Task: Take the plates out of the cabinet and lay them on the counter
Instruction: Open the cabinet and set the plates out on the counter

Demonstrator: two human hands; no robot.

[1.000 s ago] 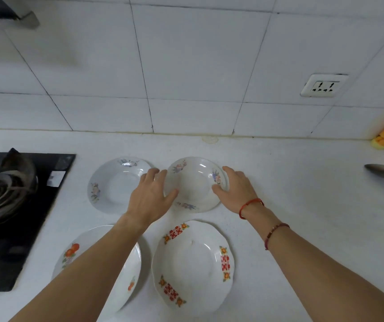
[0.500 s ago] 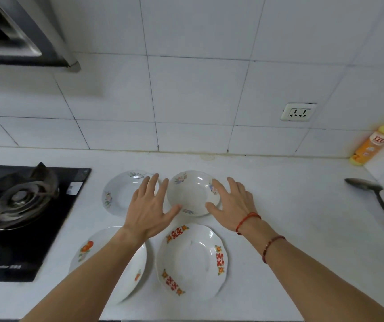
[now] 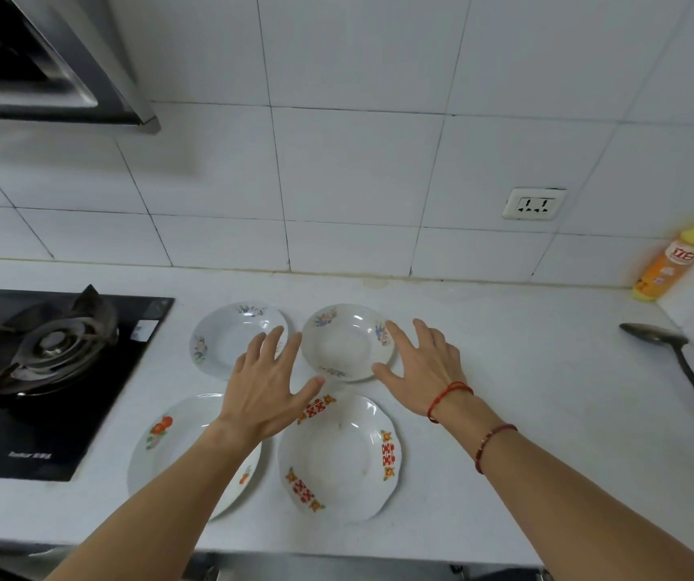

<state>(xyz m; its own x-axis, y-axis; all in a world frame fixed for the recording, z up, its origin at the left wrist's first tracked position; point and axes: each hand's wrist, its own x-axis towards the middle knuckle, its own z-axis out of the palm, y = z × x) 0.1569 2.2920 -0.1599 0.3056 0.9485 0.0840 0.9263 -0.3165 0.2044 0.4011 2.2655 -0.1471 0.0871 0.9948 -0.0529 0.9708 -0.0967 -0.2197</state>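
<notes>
Several white plates lie on the white counter (image 3: pixel 525 413). At the back stand a flowered plate (image 3: pixel 221 341) on the left and a small flowered plate (image 3: pixel 345 341) on the right. In front lie a plate with orange fruit prints (image 3: pixel 169 446) and a scalloped plate with red marks (image 3: pixel 339 457). My left hand (image 3: pixel 267 390) hovers with fingers spread just left of the small flowered plate. My right hand (image 3: pixel 420 366) is spread on that plate's right side. Neither hand holds anything. The cabinet is out of view.
A black gas hob (image 3: pixel 47 371) fills the counter's left part, under a range hood (image 3: pixel 43 65). A metal ladle (image 3: pixel 680 371) lies at the right. An orange bottle (image 3: pixel 668 262) stands in the back right corner by a wall socket (image 3: pixel 534 203).
Both hands let go of the small flowered plate's rim, spread their fingers and drew back a little toward me. The camera tilted up, showing more wall and hood.
</notes>
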